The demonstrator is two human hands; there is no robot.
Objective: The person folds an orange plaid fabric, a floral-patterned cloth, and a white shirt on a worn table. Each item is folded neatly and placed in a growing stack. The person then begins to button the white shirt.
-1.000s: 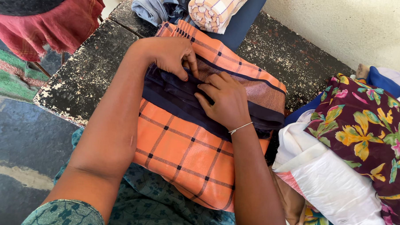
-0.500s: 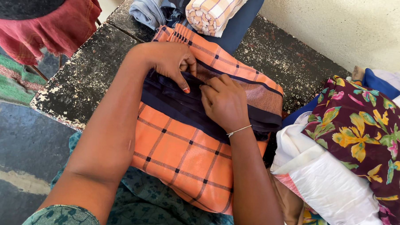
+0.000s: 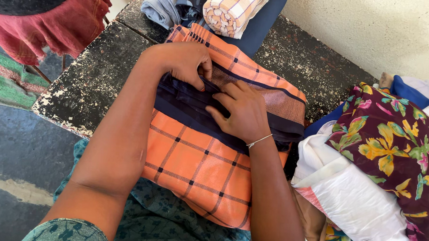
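— What is being handled?
— An orange checked cloth [image 3: 198, 167] with a dark navy band [image 3: 186, 107], lying folded on a worn dark table [image 3: 87, 83], near the person.
— And the hands?
— The left hand [image 3: 181, 62] pinches the navy fold between thumb and fingers. The right hand [image 3: 243, 112] lies on the band, fingers together; it seems to press rather than grasp.
— Around it?
— A rolled checked towel [image 3: 232, 9] at the far edge, a floral fabric [image 3: 394, 150] and white cloth [image 3: 354, 206] to the right.

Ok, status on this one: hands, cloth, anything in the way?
Left hand pinching the navy band. Right hand flat, pressing it down. Orange checked cloth on the dark slab. Folded clothes behind, clear of both hands.
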